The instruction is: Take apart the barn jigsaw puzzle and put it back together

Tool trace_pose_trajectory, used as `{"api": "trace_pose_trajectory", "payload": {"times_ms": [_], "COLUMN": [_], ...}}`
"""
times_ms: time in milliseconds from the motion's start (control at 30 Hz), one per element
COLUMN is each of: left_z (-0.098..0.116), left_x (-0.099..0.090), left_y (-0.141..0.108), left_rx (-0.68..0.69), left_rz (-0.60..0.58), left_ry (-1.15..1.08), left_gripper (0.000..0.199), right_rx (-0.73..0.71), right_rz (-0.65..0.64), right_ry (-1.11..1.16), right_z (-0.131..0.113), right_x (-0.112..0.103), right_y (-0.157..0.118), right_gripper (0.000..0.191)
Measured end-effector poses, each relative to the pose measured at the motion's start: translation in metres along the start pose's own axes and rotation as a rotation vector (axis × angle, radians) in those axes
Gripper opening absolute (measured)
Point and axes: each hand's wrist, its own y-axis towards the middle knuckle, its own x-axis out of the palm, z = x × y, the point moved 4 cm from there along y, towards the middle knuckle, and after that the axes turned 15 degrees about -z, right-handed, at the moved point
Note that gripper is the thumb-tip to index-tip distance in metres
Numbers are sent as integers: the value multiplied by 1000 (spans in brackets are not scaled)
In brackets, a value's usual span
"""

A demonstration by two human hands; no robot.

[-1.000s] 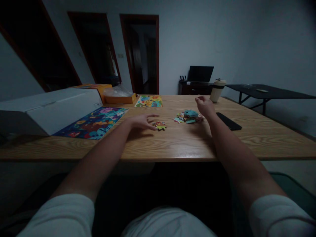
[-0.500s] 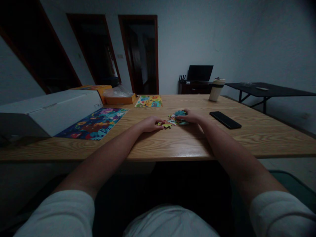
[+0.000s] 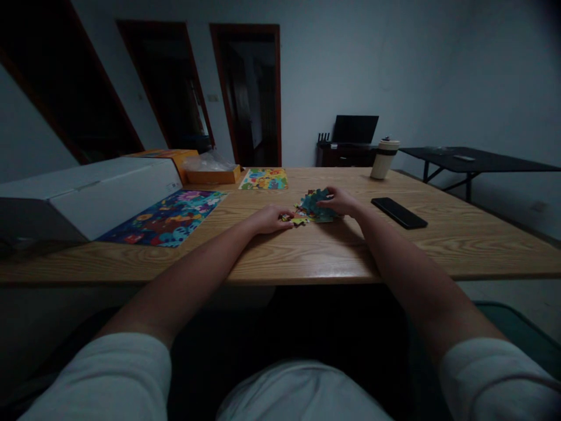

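Note:
Colourful puzzle pieces (image 3: 300,221) lie on the wooden table between my hands. My left hand (image 3: 272,220) rests on the table at their left side, thumb and fingers closed round the edge of a small yellowish piece. A teal puzzle section (image 3: 314,203) is tilted up from the table, its top right edge pinched in my right hand (image 3: 339,202). Pieces beneath and behind this section are partly hidden by it. The fingertips of both hands are small and dim in the view.
A dark blue picture sheet (image 3: 170,219) lies beside a white box (image 3: 109,193) at left. Behind are an orange tray (image 3: 214,176) with clear plastic and a yellow picture sheet (image 3: 264,179). A black phone (image 3: 398,213) and a cup (image 3: 385,159) are at right.
The teal section has been raised and tilted, showing more of its surface. My right hand has risen slightly with it. My left hand has barely moved.

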Motion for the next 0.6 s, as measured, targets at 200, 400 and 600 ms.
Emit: {"api": "trace_pose_trajectory", "payload": {"times_ms": [200,400,600], "left_z": [0,0,1], "left_x": [0,-1,-1], "left_y": [0,-1,-2], "left_rx": [5,-24,-16], "left_rz": [8,2,8], "left_ry": [-14,-40,-34], "left_gripper": [44,43,41], "right_rx": [-67,-173,-98], "right_rz": [89,-129,-144], "right_ry": [-117,-297,-423], "right_z": [-1,-7,-4], "right_x": [-1,9,-1], "right_y": [3,2,-5], "right_gripper": [41,49,53]}}
